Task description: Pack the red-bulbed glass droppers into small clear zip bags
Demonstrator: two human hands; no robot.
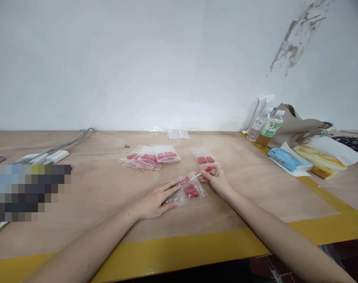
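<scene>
Clear zip bag (182, 199), red caps (191, 191) inside; left hand (155, 201) flat on it; right hand (215, 179) pinches 1 cap (208, 169).

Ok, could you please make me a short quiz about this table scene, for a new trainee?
1. True or false: the left hand lies flat on the clear bag that holds red pieces.
2. What does the right hand pinch at the mouth of that bag? A) a red piece B) a pen C) a coin
3. Fill in: the two bottles stand at the far ____ side of the table, close to the wall.

Key: 1 true; 2 A; 3 right.
</scene>
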